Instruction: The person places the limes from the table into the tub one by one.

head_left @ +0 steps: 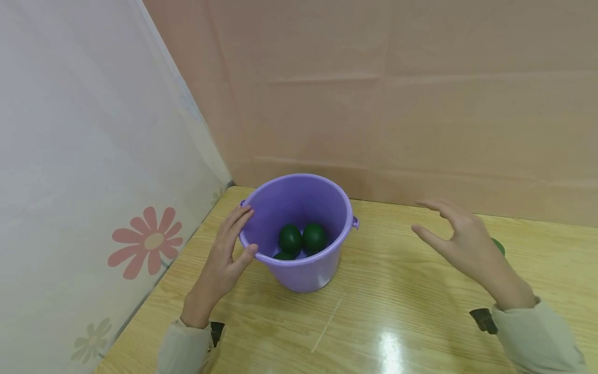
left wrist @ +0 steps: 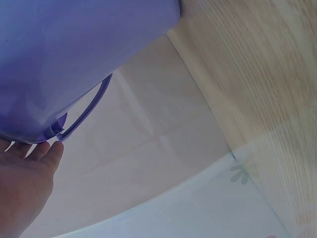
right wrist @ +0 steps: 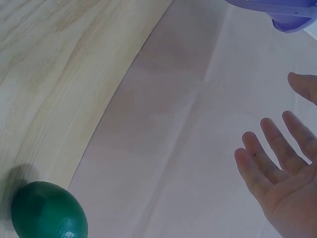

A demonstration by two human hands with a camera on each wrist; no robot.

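Observation:
A purple bucket (head_left: 303,272) stands on the table, its open top facing me, with 3 dark green rounded things (head_left: 314,238) inside; one is mostly hidden by the near wall. At the bucket's left rim, my left hand (head_left: 221,262) rests with fingers and thumb extended and apart. The left wrist view shows those fingertips right at the rim, beside the bucket's curved handle (left wrist: 91,106). To the right of the bucket, my right hand (head_left: 472,249) is in the air, fingers spread and holding nothing. Behind it lies a glossy green egg-shaped object (right wrist: 49,210), mostly hidden in the head view.
The wood-grain table (head_left: 374,311) meets a tan cloth backdrop (head_left: 397,114) at its far edge. A white cloth wall with printed flowers (head_left: 153,240) runs along the left edge. Dark wrist straps (head_left: 483,320) sit at both sleeves.

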